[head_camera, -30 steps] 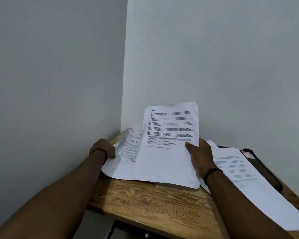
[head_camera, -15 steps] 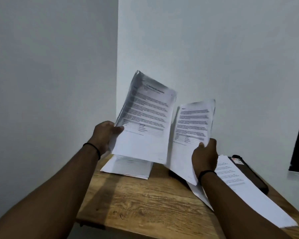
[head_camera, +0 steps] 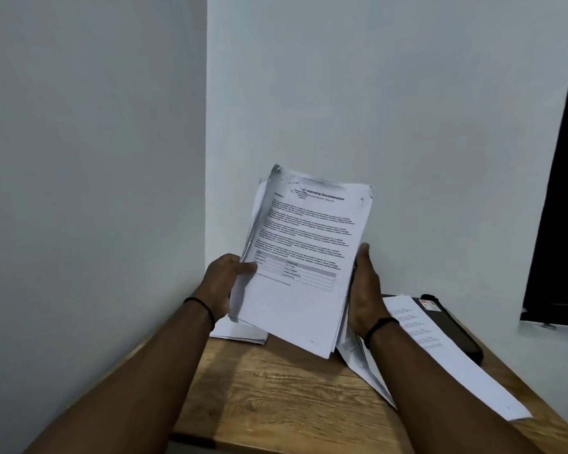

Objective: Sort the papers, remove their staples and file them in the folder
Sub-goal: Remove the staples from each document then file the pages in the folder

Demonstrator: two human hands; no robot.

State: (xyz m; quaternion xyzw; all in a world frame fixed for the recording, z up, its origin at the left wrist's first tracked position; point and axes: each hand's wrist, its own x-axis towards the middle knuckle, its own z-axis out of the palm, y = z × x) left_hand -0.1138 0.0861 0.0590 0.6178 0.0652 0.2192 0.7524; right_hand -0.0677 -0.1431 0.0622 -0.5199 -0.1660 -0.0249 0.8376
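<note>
A stack of printed papers [head_camera: 304, 257] is held upright above the wooden table [head_camera: 295, 398], tilted slightly to the right, with the top sheet headed "Internship Documentation" facing the camera. The stack's left edge is gripped by the left hand [head_camera: 223, 283], whose thumb is pressed onto the front sheet while the remaining fingers are curled behind the pages. The right edge is supported by the right hand [head_camera: 366, 293], whose fingers are laid nearly straight along the side of the stack; whether the thumb is pinched onto the paper cannot be told. The upper left corner of the stack is seen to be curled and fanned. A second, smaller pile of sheets [head_camera: 243, 332] is left lying on the table beneath the left wrist. Further loose sheets [head_camera: 440, 352] are spread along the table's right side, partly hidden by the right forearm. A dark folder [head_camera: 453, 326] is placed just beyond them, near the wall, partly covered by those sheets.
</note>
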